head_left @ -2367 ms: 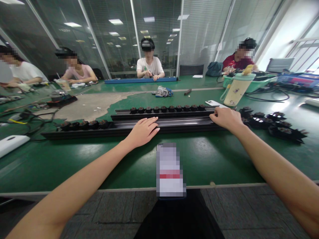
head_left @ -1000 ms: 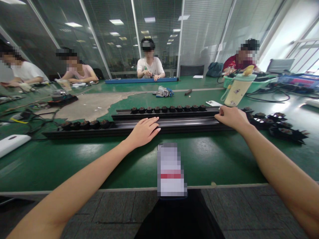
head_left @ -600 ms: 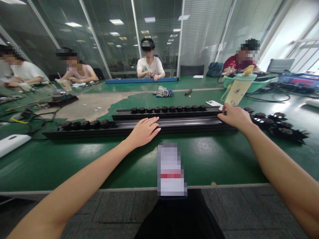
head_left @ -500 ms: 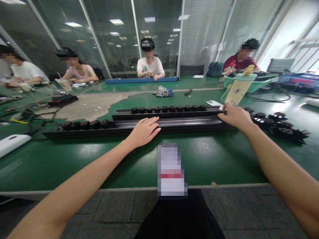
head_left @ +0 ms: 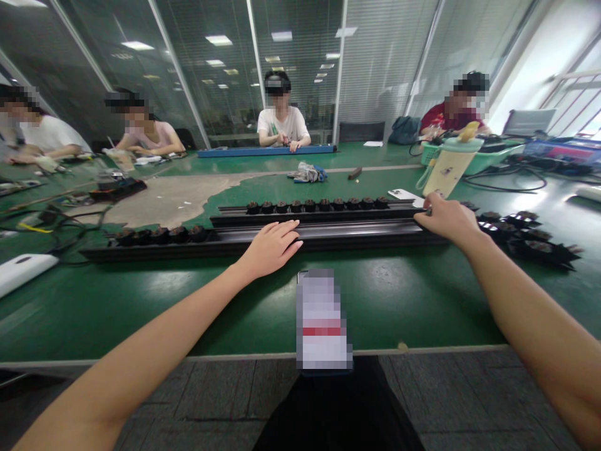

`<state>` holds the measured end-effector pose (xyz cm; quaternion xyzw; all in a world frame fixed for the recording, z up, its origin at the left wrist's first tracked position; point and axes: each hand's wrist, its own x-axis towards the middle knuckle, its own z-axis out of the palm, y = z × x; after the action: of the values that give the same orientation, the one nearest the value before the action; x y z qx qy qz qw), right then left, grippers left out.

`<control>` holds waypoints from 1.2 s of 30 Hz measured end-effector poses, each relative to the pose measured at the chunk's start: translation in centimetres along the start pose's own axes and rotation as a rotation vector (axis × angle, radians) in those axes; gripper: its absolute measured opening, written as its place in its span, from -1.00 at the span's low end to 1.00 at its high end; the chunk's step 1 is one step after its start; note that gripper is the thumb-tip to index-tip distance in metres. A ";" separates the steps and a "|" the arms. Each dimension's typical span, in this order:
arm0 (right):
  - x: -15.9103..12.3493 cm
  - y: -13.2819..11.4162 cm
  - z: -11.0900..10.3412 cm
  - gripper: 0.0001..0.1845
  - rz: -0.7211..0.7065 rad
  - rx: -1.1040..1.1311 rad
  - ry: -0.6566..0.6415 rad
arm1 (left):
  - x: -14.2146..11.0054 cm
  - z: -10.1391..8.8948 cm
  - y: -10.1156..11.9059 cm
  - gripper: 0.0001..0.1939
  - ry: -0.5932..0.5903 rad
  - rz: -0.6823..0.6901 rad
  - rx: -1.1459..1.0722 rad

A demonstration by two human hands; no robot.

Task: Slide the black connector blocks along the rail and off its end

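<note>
Touching black rail (head_left: 347,232), left hand (head_left: 271,249) flat

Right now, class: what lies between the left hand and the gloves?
Between the left hand and the gloves lie the back rail, its row of round parts, then green tabletop, as the head view shows.

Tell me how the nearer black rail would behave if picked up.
The nearer black rail runs long and straight, so it would probably stay stiff. Round black parts sit clustered toward its left end, so that end may feel heavier. Its glossy channel suggests a somewhat slippery surface.
</note>
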<state>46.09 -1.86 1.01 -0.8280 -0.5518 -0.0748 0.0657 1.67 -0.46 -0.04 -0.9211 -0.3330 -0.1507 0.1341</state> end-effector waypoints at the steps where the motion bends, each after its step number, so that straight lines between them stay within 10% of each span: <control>1: 0.1 0.1 0.1 -0.44 0.003 0.000 0.000 | 0.0 0.0 0.0 -0.54 0.002 0.001 -0.001; 36: 0.5 1.4 -0.1 -0.36 0.048 -0.006 -0.039 | 0.0 -0.1 0.1 -0.52 -0.008 0.000 0.007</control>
<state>47.51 -1.97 1.18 -0.8425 -0.5328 -0.0589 0.0542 1.71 -0.57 0.01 -0.9212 -0.3340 -0.1458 0.1362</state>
